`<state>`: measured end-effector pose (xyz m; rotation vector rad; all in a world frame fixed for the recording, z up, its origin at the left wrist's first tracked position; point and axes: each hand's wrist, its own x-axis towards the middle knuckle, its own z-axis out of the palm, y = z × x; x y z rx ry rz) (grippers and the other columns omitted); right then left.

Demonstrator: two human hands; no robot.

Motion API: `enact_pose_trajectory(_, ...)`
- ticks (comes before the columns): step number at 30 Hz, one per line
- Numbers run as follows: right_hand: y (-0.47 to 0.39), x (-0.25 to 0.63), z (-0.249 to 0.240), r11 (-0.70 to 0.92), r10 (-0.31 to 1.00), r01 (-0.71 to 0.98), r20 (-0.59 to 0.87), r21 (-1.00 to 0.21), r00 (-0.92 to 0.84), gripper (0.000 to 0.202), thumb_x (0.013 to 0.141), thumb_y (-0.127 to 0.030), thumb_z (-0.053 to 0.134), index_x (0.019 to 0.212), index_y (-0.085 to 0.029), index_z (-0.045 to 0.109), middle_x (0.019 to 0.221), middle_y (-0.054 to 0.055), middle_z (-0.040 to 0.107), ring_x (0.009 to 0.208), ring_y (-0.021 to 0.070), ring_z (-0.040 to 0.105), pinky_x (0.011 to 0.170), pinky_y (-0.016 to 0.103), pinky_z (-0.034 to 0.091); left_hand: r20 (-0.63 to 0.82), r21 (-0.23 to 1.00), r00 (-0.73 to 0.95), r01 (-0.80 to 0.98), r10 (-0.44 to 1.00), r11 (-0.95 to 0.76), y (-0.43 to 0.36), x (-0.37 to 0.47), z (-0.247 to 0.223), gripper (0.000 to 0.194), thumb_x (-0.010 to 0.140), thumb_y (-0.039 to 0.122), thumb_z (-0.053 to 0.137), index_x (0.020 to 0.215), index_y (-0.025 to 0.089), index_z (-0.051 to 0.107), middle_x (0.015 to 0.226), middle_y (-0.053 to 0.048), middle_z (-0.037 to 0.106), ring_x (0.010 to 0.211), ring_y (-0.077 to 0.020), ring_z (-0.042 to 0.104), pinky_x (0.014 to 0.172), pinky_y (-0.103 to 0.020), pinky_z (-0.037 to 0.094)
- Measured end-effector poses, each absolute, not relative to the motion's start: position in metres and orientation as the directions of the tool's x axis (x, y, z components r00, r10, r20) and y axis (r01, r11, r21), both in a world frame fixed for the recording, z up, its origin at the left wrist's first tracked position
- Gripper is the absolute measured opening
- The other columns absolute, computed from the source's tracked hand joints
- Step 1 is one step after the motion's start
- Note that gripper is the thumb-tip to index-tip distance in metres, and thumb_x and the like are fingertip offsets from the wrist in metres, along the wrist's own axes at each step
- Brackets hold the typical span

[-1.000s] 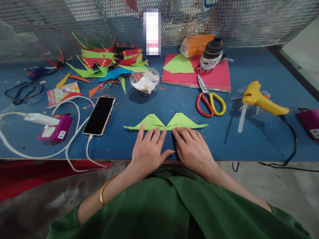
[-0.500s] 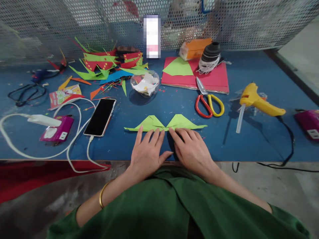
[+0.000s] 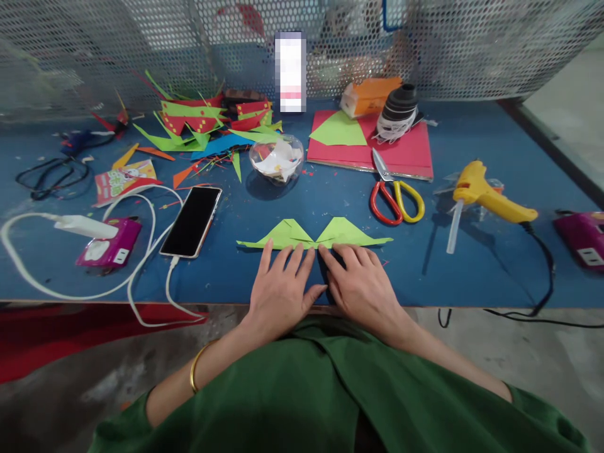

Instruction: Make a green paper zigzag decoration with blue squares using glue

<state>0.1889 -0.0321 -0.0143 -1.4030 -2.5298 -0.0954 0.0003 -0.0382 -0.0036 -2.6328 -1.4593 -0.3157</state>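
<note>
A folded piece of lime-green paper [image 3: 315,236] lies on the blue table in front of me, with two peaks and thin pointed ends. My left hand [image 3: 283,280] rests flat with its fingers spread, their tips on the paper's near edge left of the middle. On the other side, my right hand [image 3: 361,280] lies palm down, fingers stretched out and touching the near edge right of the middle. Beyond the right hand are scissors [image 3: 385,182] with one red and one yellow handle, blades apart. Both palms and the undersides of the fingers are hidden.
Left are a phone [image 3: 191,221] on a white cable and a purple power socket [image 3: 117,242]. Behind stand a clear bowl of scraps [image 3: 276,160], paper masks [image 3: 193,119] and red paper sheets [image 3: 340,156]. A yellow glue gun [image 3: 491,194] lies right. Metal mesh [image 3: 141,50] closes the back.
My right fingertips have shifted very slightly along the paper's near edge. Otherwise only the camera view has moved a little; both hands stay on the green paper.
</note>
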Motion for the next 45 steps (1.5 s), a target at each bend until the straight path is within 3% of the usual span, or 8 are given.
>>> enact_pose_trajectory(20, -0.0329, 0.1862, -0.0123, 0.512, 0.843, 0.857, 0.220, -0.055, -0.490, 0.049, 0.097, -0.023, 0.047, 0.144, -0.016, 0.053, 0.124, 0.017, 0.062, 0.110, 0.0305, 0.052, 0.092, 0.044, 0.042, 0.232, 0.030, 0.485, 0.863, 0.843, -0.505, -0.0400, 0.0027, -0.0066, 0.051, 0.100, 0.042, 0.050, 0.139, 0.011, 0.060, 0.137, -0.016, 0.065, 0.123, -0.0332, 0.060, 0.122, -0.061, 0.022)
enact_pose_trajectory(45, -0.0342, 0.1876, -0.0135, 0.514, 0.839, 0.856, 0.239, -0.059, -0.488, 0.046, 0.097, -0.024, 0.048, 0.141, -0.013, 0.057, 0.126, 0.017, 0.063, 0.113, 0.0303, 0.053, 0.095, 0.044, 0.041, 0.206, 0.028, 0.489, 0.863, 0.848, -0.504, -0.0386, 0.0034, -0.0034, 0.051, 0.099, 0.041, 0.051, 0.140, 0.011, 0.060, 0.136, -0.016, 0.066, 0.122, -0.0333, 0.060, 0.122, -0.060, 0.023)
